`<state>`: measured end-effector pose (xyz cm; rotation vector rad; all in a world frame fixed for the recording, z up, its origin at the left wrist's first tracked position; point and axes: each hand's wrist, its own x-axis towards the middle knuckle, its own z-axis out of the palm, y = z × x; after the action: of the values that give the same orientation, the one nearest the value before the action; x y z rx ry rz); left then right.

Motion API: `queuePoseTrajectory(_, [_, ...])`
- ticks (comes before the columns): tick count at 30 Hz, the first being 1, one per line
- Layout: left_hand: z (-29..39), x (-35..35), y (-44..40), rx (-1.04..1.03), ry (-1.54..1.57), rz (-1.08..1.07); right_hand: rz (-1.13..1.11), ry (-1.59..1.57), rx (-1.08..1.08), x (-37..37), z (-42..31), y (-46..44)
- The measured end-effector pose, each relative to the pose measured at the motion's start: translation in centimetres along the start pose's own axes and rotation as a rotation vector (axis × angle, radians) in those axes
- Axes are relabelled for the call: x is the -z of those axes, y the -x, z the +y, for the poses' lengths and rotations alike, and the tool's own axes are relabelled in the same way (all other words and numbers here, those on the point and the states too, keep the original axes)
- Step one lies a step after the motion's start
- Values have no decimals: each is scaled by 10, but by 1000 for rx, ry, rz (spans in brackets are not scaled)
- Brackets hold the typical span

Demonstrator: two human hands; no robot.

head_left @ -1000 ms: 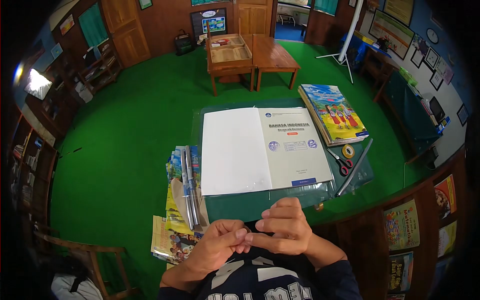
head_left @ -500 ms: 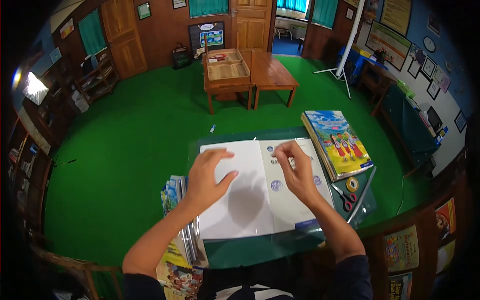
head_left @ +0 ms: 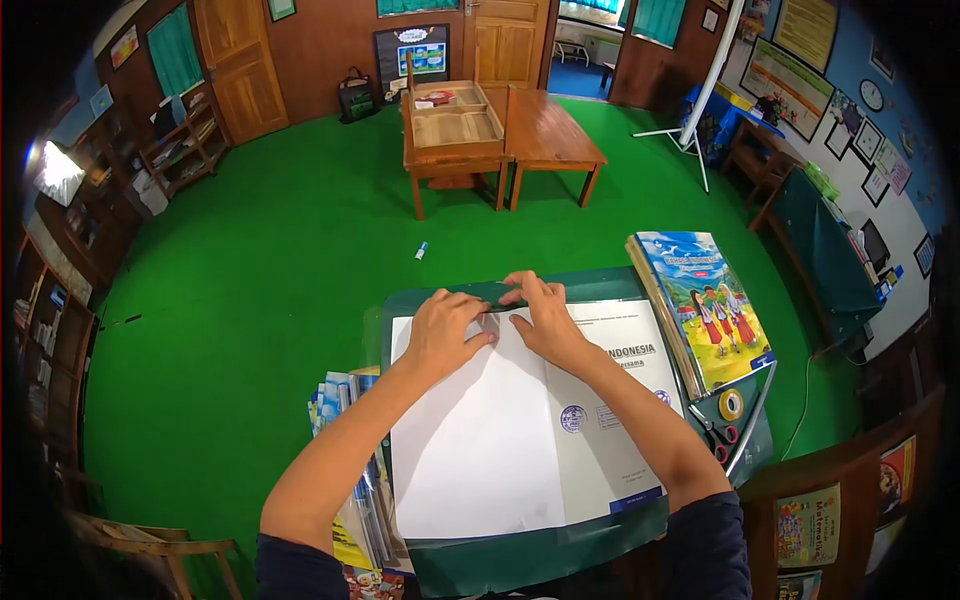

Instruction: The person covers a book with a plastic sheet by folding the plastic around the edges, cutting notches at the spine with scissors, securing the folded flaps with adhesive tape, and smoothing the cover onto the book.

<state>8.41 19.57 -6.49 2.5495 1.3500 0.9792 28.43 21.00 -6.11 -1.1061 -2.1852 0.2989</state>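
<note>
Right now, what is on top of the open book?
The left hand and right hand are over its top edge, near the middle, and the right forearm crosses above the printed page, hiding part of the title. What lies beneath the hands is covered.

Open book [head_left: 555, 440] on table [head_left: 500, 565]; book stack [head_left: 705, 315] right; tape [head_left: 740, 405] before stack

What looks like a school library or reading room. A bookcase [head_left: 45, 325] stands far left; a wooden rack [head_left: 858, 480], lower right, displays a "Matematika" book [head_left: 808, 525]. Pupils in uniform cover a stack of schoolbooks [head_left: 710, 315] beside a stamped open book [head_left: 475, 440]. Frames [head_left: 858, 135] and a clock [head_left: 871, 95] hang at right.
</note>
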Motion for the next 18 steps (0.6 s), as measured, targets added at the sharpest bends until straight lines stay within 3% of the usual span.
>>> queuePoseTrajectory(4, [5, -1, 1, -10, -27, 38, -5, 12, 11, 1, -4, 2])
queuePoseTrajectory(9, [10, 0, 5, -54, -125, 54, 83, 205, 197, 2, -10, 4])
queuePoseTrajectory(14, [12, -7, 8, -134, -232, 92, -23, 275, 225, 6, -15, 6])
queuePoseTrajectory(18, [23, -3, 11, 61, -239, -62, 115, 244, 225, 2, -14, 5])
